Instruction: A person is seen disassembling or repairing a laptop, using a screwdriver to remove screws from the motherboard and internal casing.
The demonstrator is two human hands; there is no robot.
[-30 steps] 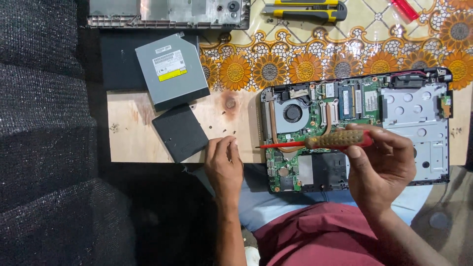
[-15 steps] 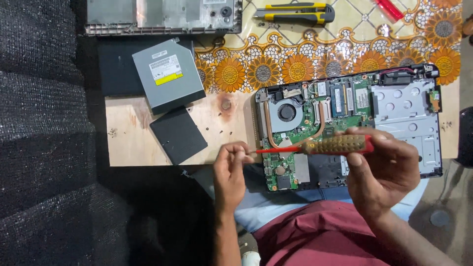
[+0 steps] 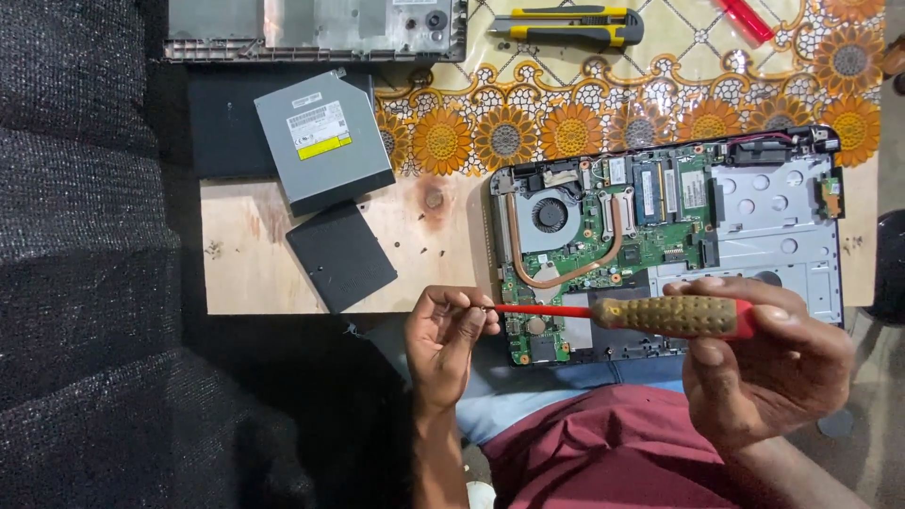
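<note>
Screwdriver [image 3: 660, 315] — handle gripped by right hand [image 3: 764, 363], fingers clamped; tip pinched by left hand [image 3: 451, 335] fingers — above opened laptop [image 3: 669, 236].

optical drive [image 3: 325, 141] – white label [image 3: 316, 121] | yellow strip label [image 3: 324, 147]

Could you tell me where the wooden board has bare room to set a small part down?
The bare wood left of the black square cover is free, bar tiny screws. So is the strip between that cover and the opened laptop base, also screw-dotted. The grey optical drive crowds the top.
</note>
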